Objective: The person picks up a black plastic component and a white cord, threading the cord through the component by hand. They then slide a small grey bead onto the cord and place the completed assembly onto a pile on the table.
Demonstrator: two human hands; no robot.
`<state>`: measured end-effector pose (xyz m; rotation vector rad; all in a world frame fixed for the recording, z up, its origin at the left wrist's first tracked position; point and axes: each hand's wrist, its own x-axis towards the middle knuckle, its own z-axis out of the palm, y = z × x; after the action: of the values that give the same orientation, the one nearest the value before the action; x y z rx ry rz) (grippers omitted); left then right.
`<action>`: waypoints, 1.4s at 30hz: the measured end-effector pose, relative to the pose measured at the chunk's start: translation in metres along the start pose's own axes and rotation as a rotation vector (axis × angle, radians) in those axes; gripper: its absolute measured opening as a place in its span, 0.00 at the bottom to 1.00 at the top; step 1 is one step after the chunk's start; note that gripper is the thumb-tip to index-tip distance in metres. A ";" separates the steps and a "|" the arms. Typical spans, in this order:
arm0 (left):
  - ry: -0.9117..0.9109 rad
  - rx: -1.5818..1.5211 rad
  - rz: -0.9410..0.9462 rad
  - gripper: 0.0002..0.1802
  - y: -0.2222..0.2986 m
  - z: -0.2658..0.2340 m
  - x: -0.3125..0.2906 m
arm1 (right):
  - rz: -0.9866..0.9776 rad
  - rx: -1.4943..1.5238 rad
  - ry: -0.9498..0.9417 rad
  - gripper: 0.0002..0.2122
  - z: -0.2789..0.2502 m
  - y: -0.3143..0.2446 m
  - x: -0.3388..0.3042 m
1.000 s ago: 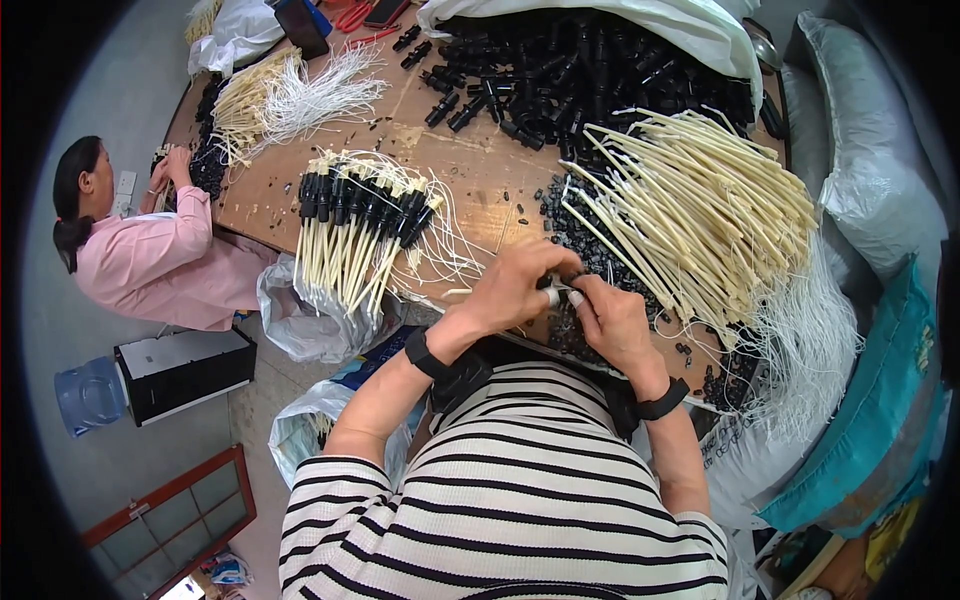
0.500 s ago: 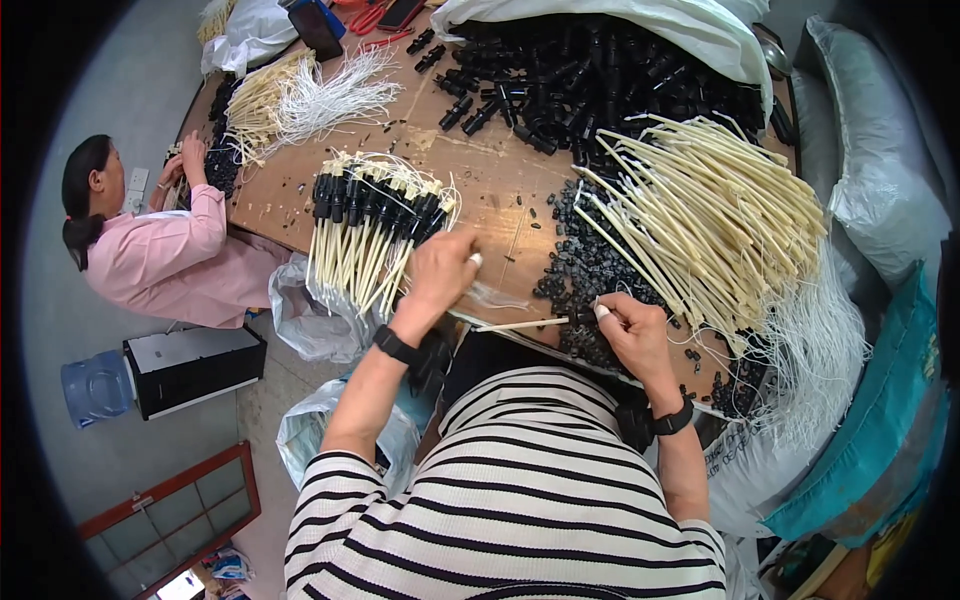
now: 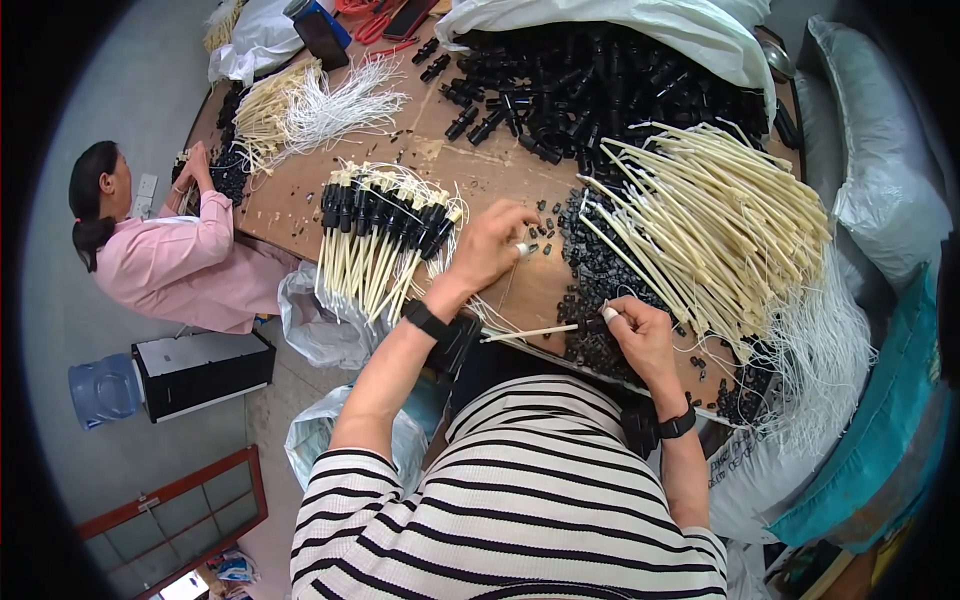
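My right hand (image 3: 641, 340) is closed by the table's near edge, its thumb and finger pinching a black fitting (image 3: 590, 328). A cream-coloured tube (image 3: 532, 333) sticks out of that fitting to the left. My left hand (image 3: 490, 248) hovers over the table, left of a pile of small black pieces (image 3: 612, 258), with its fingers curled together near a few loose ones (image 3: 541, 233). What those fingers hold, if anything, is too small to tell. A thin thread hangs below them. Left of this hand lies a bundle of cream tubes with black fittings (image 3: 385, 225).
A large heap of cream tubes with white strings (image 3: 715, 235) lies to the right. Behind it, black connectors (image 3: 560, 85) spill from a white sack (image 3: 620, 22). A co-worker in pink (image 3: 180, 250) works at the table's left end. Full sacks (image 3: 885, 150) stand at the right.
My left hand has moved right and away from me, from beside the finished-looking bundle to the loose black pieces. My right hand keeps its hold on the black fitting with the tube.
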<state>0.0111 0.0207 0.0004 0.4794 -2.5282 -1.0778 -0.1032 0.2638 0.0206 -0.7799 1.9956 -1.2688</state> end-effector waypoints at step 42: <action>0.097 0.164 0.069 0.14 0.010 0.021 0.010 | 0.126 0.117 0.067 0.05 0.008 0.009 0.019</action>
<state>-0.0086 0.0362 -0.0040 0.4722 -2.5383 -0.8071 -0.1097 0.2484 0.0053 -0.5538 1.9701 -1.3387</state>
